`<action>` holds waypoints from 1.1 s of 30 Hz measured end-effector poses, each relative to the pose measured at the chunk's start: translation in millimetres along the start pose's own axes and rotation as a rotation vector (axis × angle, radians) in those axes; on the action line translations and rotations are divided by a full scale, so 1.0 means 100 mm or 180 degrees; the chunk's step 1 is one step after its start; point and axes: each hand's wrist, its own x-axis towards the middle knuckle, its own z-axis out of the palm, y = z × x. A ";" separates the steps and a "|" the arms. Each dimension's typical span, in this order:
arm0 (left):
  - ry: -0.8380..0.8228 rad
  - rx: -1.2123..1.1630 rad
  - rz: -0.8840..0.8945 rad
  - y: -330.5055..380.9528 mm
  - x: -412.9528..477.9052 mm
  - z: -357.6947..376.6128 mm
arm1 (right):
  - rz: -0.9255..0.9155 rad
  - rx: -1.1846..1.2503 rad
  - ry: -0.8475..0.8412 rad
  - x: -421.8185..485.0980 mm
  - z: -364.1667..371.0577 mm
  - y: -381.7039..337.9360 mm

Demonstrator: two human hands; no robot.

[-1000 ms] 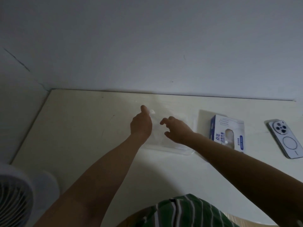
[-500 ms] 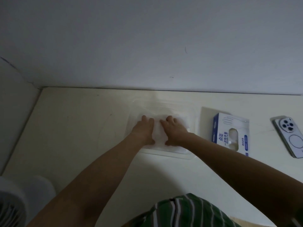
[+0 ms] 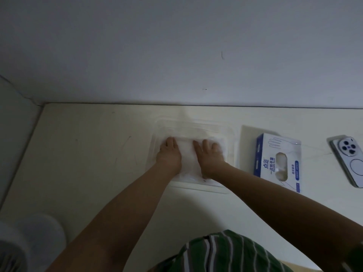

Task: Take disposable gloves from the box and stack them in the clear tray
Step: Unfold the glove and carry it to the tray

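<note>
lowered now, your left hand [image 3: 170, 156] and right hand [image 3: 209, 158] press flat on translucent plastic gloves [image 3: 187, 154] in the clear rectangular tray [image 3: 233, 134].

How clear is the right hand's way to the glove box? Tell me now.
Probably clear. The right hand presses flat on the gloves in the clear tray, and the glove box lies just to its right, opening up. Only the tray's low rim stands between them.

Blue-and-white glove box [image 3: 279, 160], clear tray [image 3: 231, 134], green white-striped shirt [image 3: 225, 252], cream table [image 3: 88, 154].
</note>
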 end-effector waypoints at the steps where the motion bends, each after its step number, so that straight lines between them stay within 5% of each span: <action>1: -0.0011 -0.0009 0.0005 -0.01 -0.01 -0.01 | -0.0004 -0.0028 0.0006 0.00 -0.01 0.00; 6: 0.0065 -0.0281 -0.0032 -0.02 -0.07 -0.12 | -0.0274 0.0262 -0.0003 -0.15 -0.21 0.04; 12: 0.1521 -0.0534 0.0058 0.24 -0.25 -0.45 | -0.0717 0.1301 0.1705 -0.53 -0.68 0.28; 17: 0.2200 -0.1344 0.0585 0.81 -0.39 -0.70 | -0.0228 0.1980 0.2204 -0.77 -0.71 0.95; 21: 0.1936 -0.1496 0.1388 1.39 -0.46 -0.74 | 0.0380 0.1994 0.1975 -0.94 -0.32 1.58; 24: 0.1138 -0.1477 0.1822 1.78 -0.43 -0.62 | 0.0711 0.1811 0.1725 -1.06 -0.03 1.92; 29: 0.0367 -0.1094 0.1713 2.14 -0.26 -0.36 | 0.0640 0.1161 0.1024 -1.09 0.26 2.10; 33: 0.0161 -0.1146 0.1495 2.26 -0.14 -0.19 | 0.0625 0.0646 0.1110 -0.99 0.40 2.03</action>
